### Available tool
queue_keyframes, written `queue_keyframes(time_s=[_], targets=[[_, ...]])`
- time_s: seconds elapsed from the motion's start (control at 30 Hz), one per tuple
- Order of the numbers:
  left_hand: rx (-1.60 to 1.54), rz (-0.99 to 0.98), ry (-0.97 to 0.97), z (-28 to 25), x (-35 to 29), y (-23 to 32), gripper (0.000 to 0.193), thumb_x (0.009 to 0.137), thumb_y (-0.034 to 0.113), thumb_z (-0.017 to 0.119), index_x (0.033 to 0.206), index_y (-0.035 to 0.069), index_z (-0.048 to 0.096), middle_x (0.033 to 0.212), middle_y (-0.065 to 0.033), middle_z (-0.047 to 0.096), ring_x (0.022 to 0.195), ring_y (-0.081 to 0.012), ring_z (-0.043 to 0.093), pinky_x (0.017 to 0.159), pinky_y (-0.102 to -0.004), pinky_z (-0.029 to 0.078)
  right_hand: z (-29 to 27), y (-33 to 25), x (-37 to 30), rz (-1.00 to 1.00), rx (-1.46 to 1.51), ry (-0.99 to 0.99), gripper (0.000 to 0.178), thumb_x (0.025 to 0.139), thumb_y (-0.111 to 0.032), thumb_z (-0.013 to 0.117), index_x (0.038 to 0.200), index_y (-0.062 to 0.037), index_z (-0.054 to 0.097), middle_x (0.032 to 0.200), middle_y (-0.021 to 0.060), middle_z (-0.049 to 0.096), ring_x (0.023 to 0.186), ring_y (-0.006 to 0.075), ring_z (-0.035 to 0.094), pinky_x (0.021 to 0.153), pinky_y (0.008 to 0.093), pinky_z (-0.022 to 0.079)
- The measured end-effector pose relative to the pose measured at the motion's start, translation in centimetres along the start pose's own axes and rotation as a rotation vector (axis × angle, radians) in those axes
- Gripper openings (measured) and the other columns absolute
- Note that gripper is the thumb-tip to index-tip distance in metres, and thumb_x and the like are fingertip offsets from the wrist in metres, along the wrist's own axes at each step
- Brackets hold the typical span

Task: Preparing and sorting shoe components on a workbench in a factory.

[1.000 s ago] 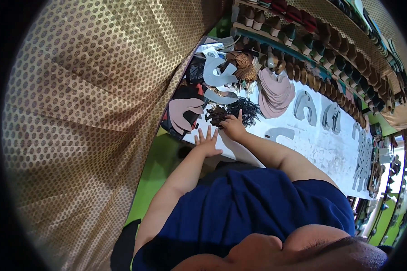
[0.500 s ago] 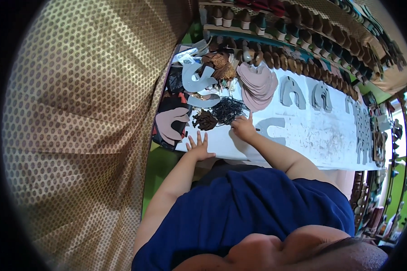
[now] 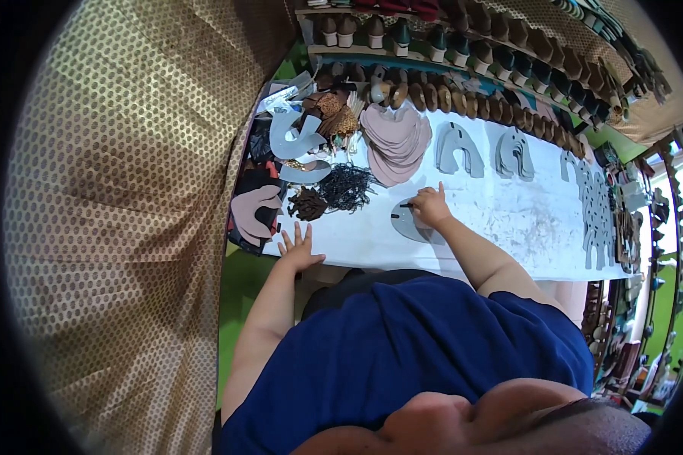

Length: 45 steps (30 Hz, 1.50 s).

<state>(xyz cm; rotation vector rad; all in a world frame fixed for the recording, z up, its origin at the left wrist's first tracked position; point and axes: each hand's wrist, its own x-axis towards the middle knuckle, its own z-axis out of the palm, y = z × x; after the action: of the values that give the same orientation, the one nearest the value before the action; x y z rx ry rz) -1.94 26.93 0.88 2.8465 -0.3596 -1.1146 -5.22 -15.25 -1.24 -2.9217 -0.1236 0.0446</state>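
Note:
My left hand (image 3: pixel 300 251) lies with fingers spread on the near left edge of the white-covered table (image 3: pixel 341 246), holding nothing. My right hand (image 3: pixel 432 206) is over a grey U-shaped cut piece (image 3: pixel 410 224), covering part of it. Its thumb and a finger pinch a small dark strip (image 3: pixel 408 205), while the index finger points away from me. Another short dark strip (image 3: pixel 395 216) lies on the grey piece. Left of this hand sit a tangled pile of black strips (image 3: pixel 347 186) and a smaller dark brown pile (image 3: pixel 308 204).
Pink cut pieces (image 3: pixel 397 145) are fanned out at the back, with grey U-shaped pieces (image 3: pixel 460 152) to their right. More pink pieces (image 3: pixel 255 213) lie at the left edge. Shoe lasts (image 3: pixel 463 102) line the rear racks. A patterned curtain (image 3: pixel 144 189) hangs on the left.
My right hand has moved right, from beside the black pile to over the grey piece, with a small dark strip in its fingers. My left hand stays spread; the whole view has shifted.

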Motion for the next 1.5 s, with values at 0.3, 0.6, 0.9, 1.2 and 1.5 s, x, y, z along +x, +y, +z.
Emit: queue_keyframes(time_s=[0.3, 0.6, 0.9, 1.2, 1.5], targets=[[-0.161, -0.237, 0.393, 2.7, -0.8, 4.7, 0.103, 0.082, 0.059, 0.065, 0.16, 0.022, 0.009, 0.166, -0.0161, -0.006, 0.15, -0.045, -0.009, 0.114, -0.0678, 0.001, 0.3, -0.5, 1.0, -0.117, 0.079, 0.033, 0.006, 0.082, -0.022, 0.067, 0.083, -0.017, 0.07, 0.097, 0.0016, 0.063, 0.119, 0.0234, 0.051, 0.111, 0.0741, 0.015], [-0.028, 0.122, 0.479, 3.4, -0.6, 17.0, 0.081, 0.087, 0.042, 0.063, 0.156, 0.016, 0.028, 0.164, -0.0208, 0.002, 0.149, -0.0473, -0.002, 0.115, -0.0663, 0.003, -0.4, 3.0, 2.8, -0.272, 0.208, -0.112, 0.003, 0.078, -0.018, 0.07, 0.081, -0.0167, 0.069, 0.099, -0.0002, 0.062, 0.117, 0.0243, 0.053, 0.111, 0.0735, 0.017], [-0.011, 0.164, 0.476, 3.6, 1.5, 20.4, 0.077, 0.09, 0.044, 0.06, 0.155, 0.018, 0.03, 0.165, -0.015, 0.007, 0.152, -0.0394, 0.001, 0.117, -0.0621, 0.001, -0.4, 2.9, 4.0, -0.424, 0.16, -0.164, 0.008, 0.078, -0.019, 0.069, 0.085, -0.0186, 0.073, 0.101, -0.0007, 0.063, 0.119, 0.0228, 0.052, 0.112, 0.0734, 0.015], [0.004, 0.188, 0.55, 3.8, 1.9, 20.5, 0.072, 0.087, 0.041, 0.061, 0.151, 0.016, 0.038, 0.162, -0.0135, 0.023, 0.151, -0.0365, 0.014, 0.118, -0.06, 0.009, -0.6, 3.3, 4.1, -0.418, 0.244, -0.201, 0.007, 0.078, -0.018, 0.068, 0.083, -0.0185, 0.073, 0.099, 0.0003, 0.061, 0.119, 0.0228, 0.051, 0.112, 0.0741, 0.012], [-0.025, 0.188, 0.549, 3.7, 2.0, 20.6, 0.07, 0.085, 0.036, 0.063, 0.149, 0.016, 0.041, 0.16, -0.0133, 0.028, 0.15, -0.0359, 0.018, 0.118, -0.0595, 0.01, -0.3, 3.2, 4.2, -0.409, 0.302, -0.139, 0.008, 0.074, -0.017, 0.074, 0.081, -0.0205, 0.072, 0.095, -0.0019, 0.059, 0.116, 0.0222, 0.053, 0.11, 0.0765, 0.013]])
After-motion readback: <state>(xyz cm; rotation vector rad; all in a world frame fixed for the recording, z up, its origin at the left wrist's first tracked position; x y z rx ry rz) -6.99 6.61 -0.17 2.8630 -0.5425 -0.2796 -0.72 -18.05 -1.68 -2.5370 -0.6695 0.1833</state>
